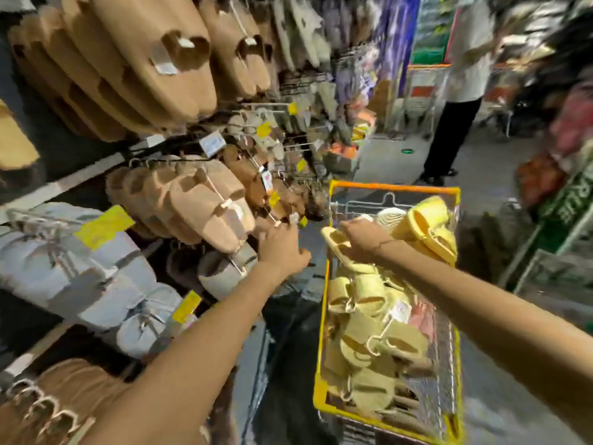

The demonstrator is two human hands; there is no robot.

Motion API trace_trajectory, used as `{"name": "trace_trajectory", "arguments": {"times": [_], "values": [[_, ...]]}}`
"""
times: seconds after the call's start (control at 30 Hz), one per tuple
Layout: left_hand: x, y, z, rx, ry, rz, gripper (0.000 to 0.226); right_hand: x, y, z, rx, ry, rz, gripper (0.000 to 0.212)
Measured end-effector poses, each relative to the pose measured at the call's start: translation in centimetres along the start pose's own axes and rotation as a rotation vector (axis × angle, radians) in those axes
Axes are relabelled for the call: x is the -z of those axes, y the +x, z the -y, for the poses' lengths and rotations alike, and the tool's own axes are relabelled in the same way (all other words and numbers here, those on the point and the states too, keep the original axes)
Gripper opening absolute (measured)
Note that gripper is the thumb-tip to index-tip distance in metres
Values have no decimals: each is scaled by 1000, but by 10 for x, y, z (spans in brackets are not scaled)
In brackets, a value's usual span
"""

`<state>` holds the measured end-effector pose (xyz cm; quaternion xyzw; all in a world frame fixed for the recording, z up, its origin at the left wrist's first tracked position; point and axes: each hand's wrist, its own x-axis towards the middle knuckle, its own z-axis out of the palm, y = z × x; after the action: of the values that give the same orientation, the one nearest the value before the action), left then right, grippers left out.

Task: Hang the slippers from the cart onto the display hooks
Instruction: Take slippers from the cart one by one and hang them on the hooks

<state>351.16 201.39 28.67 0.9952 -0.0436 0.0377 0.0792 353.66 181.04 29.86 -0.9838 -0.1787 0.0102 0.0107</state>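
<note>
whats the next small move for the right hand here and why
Probably lift the pale yellow slipper clear of the cart and swing it toward the rack. The right hand already grips it above the pile, while the left hand reaches toward the hanging tan slippers, apparently readying a hook.

Person in white top, dark trousers (455,101) standing at aisle end (blurred); green round object (407,151) on floor nearby.

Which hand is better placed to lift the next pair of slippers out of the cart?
Right. The right hand already grips a yellow slipper over the cart; the left hand reaches toward the display rack.
</note>
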Motion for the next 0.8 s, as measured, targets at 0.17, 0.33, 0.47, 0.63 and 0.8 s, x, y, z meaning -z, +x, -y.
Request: {"name": "trace_trajectory", "arguments": {"times": [0.17, 0.33, 0.47, 0.63, 0.8], "values": [[-77, 43, -74, -101, -15, 145, 55, -61, -12, -86, -99, 31, 55, 53], [-142, 65, -118, -109, -24, 309, 46, -116, -22, -142, -179, 56, 172, 46], [-185, 71, -132, -107, 14, 425, 53, -159, -28, -162, -189, 101, 237, 42], [-219, 59, -127, -98, 24, 522, 43, -206, -34, -159, -139, 152, 363, 38], [-237, 31, -119, -42, -61, 613, 21, -244, -39, -135, -124, 182, 398, 37]]}}
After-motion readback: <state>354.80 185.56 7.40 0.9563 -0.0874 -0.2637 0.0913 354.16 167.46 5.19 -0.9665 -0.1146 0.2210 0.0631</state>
